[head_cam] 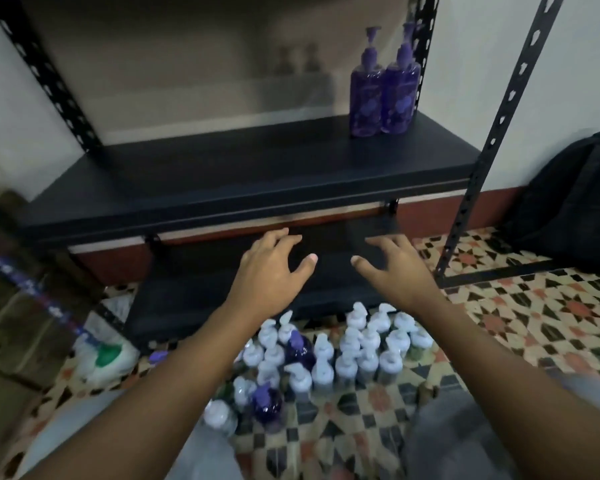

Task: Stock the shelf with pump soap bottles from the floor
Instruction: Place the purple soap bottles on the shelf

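Purple pump soap bottles [381, 95] stand together at the back right of the dark shelf board [222, 174]. On the patterned floor below, several pump bottles [329, 355] stand in a cluster, most with pale pump heads, two purple ones [298, 349] among them. My left hand [269, 268] and my right hand [390, 265] hover side by side above the cluster, in front of the lower shelf [222, 296]. Both hands are empty with fingers spread.
Perforated black metal uprights [489, 143] frame the rack. A black backpack [572, 202] leans on the wall at the right. White plastic bags [104, 358] and brown cartons [11, 327] lie at the left. My grey-clad knees [465, 441] are at the bottom.
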Demonstrator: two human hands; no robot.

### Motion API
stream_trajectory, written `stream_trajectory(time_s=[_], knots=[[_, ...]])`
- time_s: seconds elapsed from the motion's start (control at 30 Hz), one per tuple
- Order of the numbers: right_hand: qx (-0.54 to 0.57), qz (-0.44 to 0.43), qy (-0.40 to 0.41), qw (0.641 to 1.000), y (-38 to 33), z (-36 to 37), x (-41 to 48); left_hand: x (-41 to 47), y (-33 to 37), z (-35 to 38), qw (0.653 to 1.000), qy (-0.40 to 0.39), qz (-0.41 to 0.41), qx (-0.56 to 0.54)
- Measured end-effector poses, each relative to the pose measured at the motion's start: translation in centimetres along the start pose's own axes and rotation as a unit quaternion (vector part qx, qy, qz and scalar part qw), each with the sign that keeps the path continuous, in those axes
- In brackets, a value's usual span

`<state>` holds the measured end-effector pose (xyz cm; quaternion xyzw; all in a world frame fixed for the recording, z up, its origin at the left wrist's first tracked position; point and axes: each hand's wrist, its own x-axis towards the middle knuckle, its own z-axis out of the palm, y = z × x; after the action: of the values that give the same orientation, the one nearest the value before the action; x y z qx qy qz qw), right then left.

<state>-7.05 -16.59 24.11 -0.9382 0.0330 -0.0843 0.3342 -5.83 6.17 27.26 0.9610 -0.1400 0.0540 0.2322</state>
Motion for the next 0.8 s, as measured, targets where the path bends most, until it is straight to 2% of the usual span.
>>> stream_trajectory(time_s=[0.2,0.37,0.57,0.67,0.8], knots=[[0.042,-0.001,-0.113,0.993,-1.1,6.7,-6.5,-9.1,-5.1,2.3,0.993,-0.024,-0.113,-0.035],[0.026,0.004,-0.174,0.984,-1.0,11.0,-7.8,-14.7,-8.5,6.2,0.963,-0.008,-0.24,-0.12],[-0.053,0.046,-0.2,0.977,1.3,16.6,-7.0,-19.1,-10.2,14.7,0.896,-0.003,-0.394,-0.205],[-0.112,0.07,-0.191,0.973,3.0,19.7,-5.7,-19.2,-10.7,18.7,0.848,0.027,-0.454,-0.272],[-0.156,0.079,-0.209,0.962,4.6,23.0,-2.8,-17.9,-11.6,22.9,0.797,0.053,-0.519,-0.303]])
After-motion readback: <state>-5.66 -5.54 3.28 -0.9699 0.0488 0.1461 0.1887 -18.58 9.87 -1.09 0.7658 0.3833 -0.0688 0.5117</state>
